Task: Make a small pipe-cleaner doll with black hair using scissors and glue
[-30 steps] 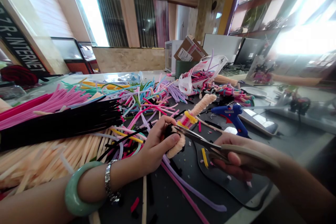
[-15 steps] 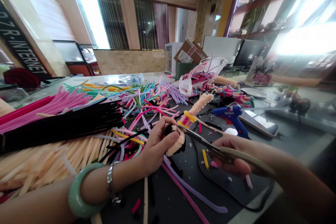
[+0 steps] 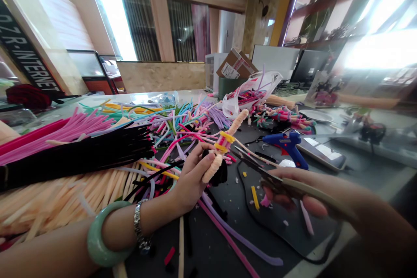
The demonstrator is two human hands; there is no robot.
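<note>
My left hand (image 3: 194,177), with a green bangle and a silver bracelet on its wrist, is closed on a fuzzy pipe-cleaner figure (image 3: 224,141). The figure has a cream upper part, pink and yellow bands in the middle, and cream and black parts lower down. My right hand (image 3: 293,191) holds scissors (image 3: 256,166) by the handles. Their blades point left towards the figure, a short gap away from it, and look parted. A thin cream stem (image 3: 250,150) runs right from the figure's yellow band, past the blades.
Bundles of black (image 3: 78,152), pink and cream pipe cleaners lie at the left. A blue glue gun (image 3: 288,145) and a phone (image 3: 321,152) are at the right. Coloured scraps and a black cable lie in front. Behind stand a plastic bag (image 3: 231,105) and a cardboard box (image 3: 236,64).
The scissors have drawn back to the right, away from the figure. My left hand has turned the figure, whose top now sits farther left. A small yellow scrap now lies below the blades.
</note>
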